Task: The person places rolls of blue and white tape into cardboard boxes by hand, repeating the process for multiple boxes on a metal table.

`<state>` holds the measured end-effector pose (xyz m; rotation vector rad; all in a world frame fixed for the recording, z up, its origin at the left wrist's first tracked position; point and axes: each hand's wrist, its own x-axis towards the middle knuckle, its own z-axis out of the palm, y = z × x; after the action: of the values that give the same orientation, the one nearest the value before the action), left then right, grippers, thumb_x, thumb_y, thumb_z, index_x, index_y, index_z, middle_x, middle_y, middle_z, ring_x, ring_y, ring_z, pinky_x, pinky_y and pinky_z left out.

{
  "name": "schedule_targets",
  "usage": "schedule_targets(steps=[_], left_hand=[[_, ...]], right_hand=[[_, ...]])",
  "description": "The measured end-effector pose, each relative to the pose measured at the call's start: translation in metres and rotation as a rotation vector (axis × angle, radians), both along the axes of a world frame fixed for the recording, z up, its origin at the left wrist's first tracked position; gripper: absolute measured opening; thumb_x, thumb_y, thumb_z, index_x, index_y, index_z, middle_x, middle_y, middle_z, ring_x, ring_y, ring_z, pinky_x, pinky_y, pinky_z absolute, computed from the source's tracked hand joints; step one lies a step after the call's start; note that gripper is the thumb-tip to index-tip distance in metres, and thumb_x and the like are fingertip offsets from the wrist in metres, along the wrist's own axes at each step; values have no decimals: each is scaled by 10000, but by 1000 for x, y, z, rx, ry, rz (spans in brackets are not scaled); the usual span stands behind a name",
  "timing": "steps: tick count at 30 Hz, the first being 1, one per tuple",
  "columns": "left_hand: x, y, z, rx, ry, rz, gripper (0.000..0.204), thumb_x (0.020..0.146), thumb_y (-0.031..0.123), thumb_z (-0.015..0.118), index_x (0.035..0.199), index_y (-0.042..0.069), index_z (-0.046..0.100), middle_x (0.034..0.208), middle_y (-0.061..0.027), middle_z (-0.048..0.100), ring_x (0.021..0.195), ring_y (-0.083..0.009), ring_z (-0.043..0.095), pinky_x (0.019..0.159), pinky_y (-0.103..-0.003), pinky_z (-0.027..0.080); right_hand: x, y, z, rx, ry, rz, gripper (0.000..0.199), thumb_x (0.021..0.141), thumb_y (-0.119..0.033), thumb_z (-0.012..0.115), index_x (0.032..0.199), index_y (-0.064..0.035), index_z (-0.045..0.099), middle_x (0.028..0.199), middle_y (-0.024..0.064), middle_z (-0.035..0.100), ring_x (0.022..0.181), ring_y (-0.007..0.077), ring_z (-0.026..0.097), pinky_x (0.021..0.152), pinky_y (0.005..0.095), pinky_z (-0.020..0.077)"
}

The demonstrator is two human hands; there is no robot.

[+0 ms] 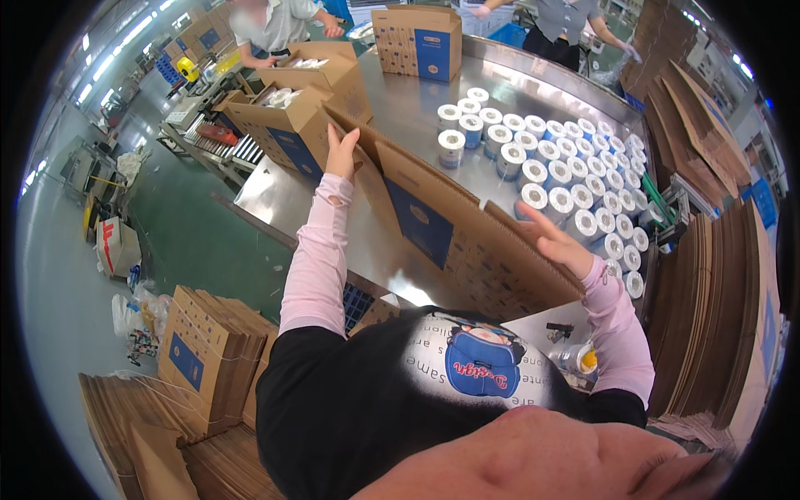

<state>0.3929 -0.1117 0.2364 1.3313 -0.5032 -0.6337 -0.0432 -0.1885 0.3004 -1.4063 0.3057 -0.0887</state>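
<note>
Holding a flattened cardboard box [442, 221] on the steel table [417, 108]: left hand [342, 152] grips its far edge. Right hand [557, 242] rests open-palmed on it. White rolls [567, 167] stand beside.

A steel table [417, 104] carries a cluster of white rolls [567, 175] along its right edge, an upright box [417, 40] at the far edge, two open boxes [304, 100] at the left edge, and a flattened box [450, 225] near the front.
</note>
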Motion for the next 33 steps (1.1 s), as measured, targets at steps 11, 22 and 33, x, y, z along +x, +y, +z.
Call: schedule_targets(steps=[11,22,33], left_hand=[[-15,54,84,16,-103,-765,956,621,4,539,1513,9,194,1489,-107,370,1345,-185,400,1097,-292,323],[-122,2,90,698,-1407,-1299,912,805,499,681,1431,-25,275,1054,-257,652,926,-396,635,838,-416,499],[-139,-32,72,597,-1444,-875,652,924,551,382,795,-4,700,845,-244,662,871,-402,632,819,-445,491]], right_hand=[[-81,28,64,-1378,410,-223,436,787,-61,522,1208,-100,625,648,209,628,585,348,634,577,435,524],[11,-22,-70,-1189,959,52,254,858,-202,514,898,-66,725,879,165,704,791,348,680,747,429,537],[-13,-88,27,-1669,-35,-750,298,892,-232,587,1131,-59,633,884,137,693,843,315,663,815,408,519]])
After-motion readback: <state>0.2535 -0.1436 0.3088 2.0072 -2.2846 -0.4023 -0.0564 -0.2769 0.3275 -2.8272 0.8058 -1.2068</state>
